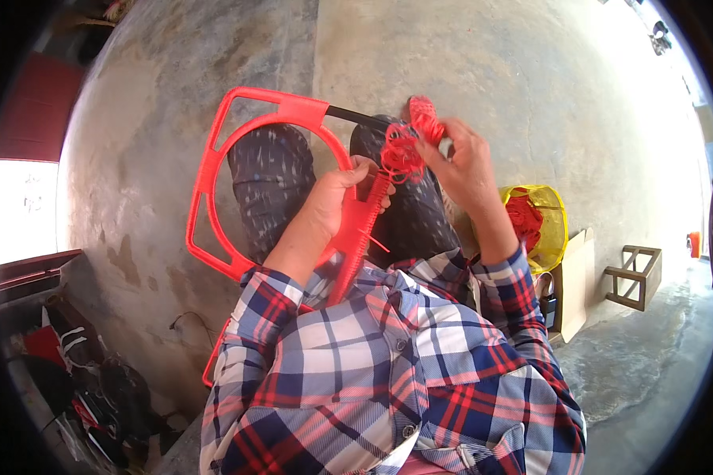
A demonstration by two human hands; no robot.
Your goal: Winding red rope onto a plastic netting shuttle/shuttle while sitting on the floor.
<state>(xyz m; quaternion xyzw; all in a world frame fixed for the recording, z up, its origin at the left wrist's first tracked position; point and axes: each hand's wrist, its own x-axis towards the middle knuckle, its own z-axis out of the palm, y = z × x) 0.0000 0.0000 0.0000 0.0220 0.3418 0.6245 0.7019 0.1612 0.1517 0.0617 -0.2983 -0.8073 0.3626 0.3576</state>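
"Red frame, just one? Where is it?"

"One, across the person's two knees, with one black bar showing bare at its far right."

"And the two hands?"

"Left hand closed around the frame's right side. Right hand half curled, thumb and fingertips at one tangle of red cord; blurred, so I can't tell whether they pinch it."

"Anything else?"

"One yellow basket near the right forearm, with red material inside, uncountable, and one wooden stool farther right."
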